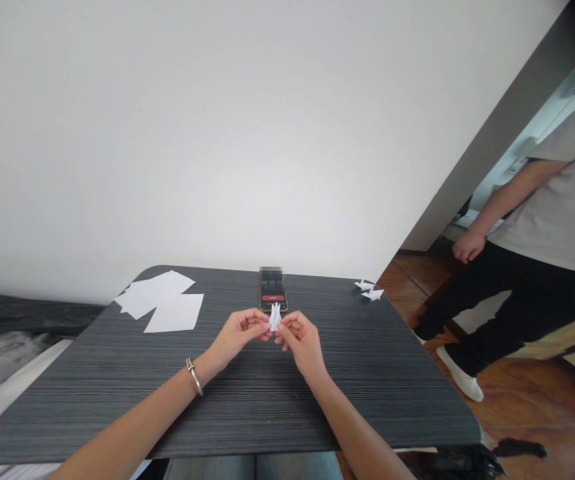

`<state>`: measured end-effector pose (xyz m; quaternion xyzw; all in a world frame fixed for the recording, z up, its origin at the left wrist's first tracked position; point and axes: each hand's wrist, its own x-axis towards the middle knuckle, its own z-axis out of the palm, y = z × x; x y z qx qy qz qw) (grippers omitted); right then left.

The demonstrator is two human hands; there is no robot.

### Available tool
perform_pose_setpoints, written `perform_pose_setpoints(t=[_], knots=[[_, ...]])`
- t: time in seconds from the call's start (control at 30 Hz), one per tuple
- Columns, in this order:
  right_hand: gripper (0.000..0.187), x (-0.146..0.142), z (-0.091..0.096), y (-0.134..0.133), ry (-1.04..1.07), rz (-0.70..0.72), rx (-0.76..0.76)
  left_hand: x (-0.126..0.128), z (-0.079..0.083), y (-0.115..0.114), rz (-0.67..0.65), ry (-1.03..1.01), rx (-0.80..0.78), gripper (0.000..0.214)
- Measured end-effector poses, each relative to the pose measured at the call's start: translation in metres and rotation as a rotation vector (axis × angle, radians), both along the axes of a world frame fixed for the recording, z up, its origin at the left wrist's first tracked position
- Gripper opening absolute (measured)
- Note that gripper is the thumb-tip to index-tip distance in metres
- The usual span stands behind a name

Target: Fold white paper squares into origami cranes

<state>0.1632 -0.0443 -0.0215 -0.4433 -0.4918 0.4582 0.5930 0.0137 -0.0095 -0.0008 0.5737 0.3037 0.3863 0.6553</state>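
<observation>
A folded white paper (275,318) is pinched by the left hand (240,333) and right hand (301,340) above the dark surface (67,407). Behind it, a phone (272,297) is partly blurred; loose sheets (160,301) and paper cranes (370,290) lie aside.

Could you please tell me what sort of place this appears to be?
It looks like a room in a home or small office: a dark wood-grain table by a white wall, with a reddish wooden floor beyond.

A plain white wall (207,133) fills the view behind the dark grey wood-grain tabletop (62,407), under soft, even light. To the right, a reddish-brown wooden floor (527,427) runs past the wall's edge, where a person (552,253) stands in black trousers and white shoes.
</observation>
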Motion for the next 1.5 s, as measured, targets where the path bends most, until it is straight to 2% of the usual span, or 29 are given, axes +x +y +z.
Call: perform_pose_setpoints(t=[0.27, 0.4, 0.53, 0.87, 1.1, 1.5], knots=[[0.008, -0.002, -0.004, 0.001, -0.041, 0.031, 0.004, 0.000, -0.007, 0.003, -0.002, 0.049, 0.032, 0.015], [0.011, -0.002, -0.004, 0.000, -0.123, 0.031, 0.012, -0.001, -0.014, 0.008, 0.044, 0.079, 0.143, 0.017], [0.012, -0.003, -0.004, -0.001, -0.255, -0.022, 0.090, -0.002, -0.019, 0.009, 0.080, 0.148, 0.253, 0.015], [0.008, -0.003, 0.000, -0.001, -0.440, -0.106, 0.189, -0.002, -0.011, 0.003, 0.099, 0.255, 0.355, 0.015], [0.011, -0.001, -0.003, 0.000, -0.462, -0.100, 0.207, -0.002, -0.010, 0.004, 0.133, 0.295, 0.419, 0.018], [0.008, 0.000, -0.004, -0.001, -0.407, -0.069, 0.181, 0.000, -0.010, 0.003, 0.161, 0.167, 0.316, 0.019]])
